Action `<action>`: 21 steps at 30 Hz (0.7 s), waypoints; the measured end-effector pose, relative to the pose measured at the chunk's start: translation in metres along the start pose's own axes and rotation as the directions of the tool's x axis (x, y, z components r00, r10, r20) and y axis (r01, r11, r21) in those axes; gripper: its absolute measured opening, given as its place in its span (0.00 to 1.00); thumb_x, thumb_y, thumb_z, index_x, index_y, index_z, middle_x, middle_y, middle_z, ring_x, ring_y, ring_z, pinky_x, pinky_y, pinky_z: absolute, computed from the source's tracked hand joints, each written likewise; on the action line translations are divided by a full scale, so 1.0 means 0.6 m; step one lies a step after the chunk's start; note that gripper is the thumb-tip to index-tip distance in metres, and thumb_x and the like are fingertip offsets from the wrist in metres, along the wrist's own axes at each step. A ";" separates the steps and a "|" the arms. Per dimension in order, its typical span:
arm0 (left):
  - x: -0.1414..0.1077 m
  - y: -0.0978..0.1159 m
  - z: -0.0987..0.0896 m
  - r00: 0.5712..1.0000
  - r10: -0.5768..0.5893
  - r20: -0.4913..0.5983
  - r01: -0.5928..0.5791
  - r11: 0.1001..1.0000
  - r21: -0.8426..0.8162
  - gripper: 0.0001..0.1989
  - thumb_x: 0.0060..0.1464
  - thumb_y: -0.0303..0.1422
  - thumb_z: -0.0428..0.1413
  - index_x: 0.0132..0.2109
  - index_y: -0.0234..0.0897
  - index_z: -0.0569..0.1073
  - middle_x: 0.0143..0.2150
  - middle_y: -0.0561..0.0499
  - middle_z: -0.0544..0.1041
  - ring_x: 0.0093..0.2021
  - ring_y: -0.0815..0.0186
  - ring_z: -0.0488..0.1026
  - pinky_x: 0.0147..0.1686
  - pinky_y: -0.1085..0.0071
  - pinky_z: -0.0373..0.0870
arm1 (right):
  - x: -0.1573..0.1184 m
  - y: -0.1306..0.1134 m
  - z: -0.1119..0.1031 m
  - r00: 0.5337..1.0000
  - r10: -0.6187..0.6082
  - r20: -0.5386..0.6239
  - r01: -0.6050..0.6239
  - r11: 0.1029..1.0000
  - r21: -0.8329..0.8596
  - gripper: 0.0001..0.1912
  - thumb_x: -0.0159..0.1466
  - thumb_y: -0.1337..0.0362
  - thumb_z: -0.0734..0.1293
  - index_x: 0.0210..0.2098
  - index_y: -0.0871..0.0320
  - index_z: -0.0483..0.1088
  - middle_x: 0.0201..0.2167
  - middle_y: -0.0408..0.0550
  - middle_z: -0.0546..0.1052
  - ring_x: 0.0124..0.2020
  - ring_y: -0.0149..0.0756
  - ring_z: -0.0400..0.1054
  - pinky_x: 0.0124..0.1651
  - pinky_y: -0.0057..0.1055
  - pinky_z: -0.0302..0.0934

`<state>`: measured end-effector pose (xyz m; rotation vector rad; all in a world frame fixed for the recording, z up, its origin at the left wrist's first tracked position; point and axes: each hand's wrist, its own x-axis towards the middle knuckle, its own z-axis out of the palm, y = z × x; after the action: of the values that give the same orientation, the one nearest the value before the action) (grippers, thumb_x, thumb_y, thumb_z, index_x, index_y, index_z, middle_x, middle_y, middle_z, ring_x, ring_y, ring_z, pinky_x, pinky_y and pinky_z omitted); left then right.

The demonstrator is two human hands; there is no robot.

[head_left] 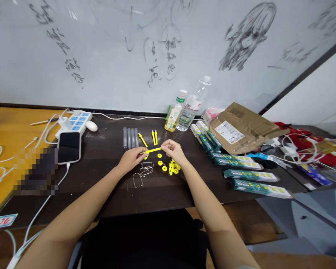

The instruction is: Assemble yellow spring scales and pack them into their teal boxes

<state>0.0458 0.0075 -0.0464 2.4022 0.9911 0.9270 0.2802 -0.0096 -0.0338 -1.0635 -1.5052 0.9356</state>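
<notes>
A thin yellow rod [154,150] is held level between my two hands above the dark table. My left hand [132,158] pinches its left end, where a small yellow part hangs. The right end is between the fingers of my right hand [173,150]. Behind my left hand several clear tubes [129,138] stand side by side, with a yellow stick [142,139] near them. Two more yellow sticks [154,137] lie just behind the rod. Bent metal wires [147,169] rest in front of my left hand. Yellow rings and small parts [173,167] lie beside my right hand.
Two bottles [173,114] [192,108] stand at the back near the whiteboard [106,56]. Green and white boxes [252,175] and a brown cardboard package [240,125] lie to the right. On the left are a phone [69,147], a power strip [80,121] and cables.
</notes>
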 end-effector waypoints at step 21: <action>0.001 -0.004 0.008 0.941 -0.132 -0.310 0.067 0.975 -0.211 0.17 0.56 0.35 0.53 0.52 0.37 0.65 0.30 0.55 0.70 0.27 0.70 0.68 0.31 0.74 0.66 | -0.012 -0.009 0.019 0.980 0.082 0.181 -0.118 0.972 0.201 0.16 0.55 0.58 0.72 0.30 0.57 0.61 0.24 0.43 0.78 0.19 0.25 0.66 0.23 0.23 0.59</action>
<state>0.0485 0.0092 -0.0509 2.0558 1.0654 1.3435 0.2687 -0.0184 -0.0330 -0.9301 -1.4625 1.2568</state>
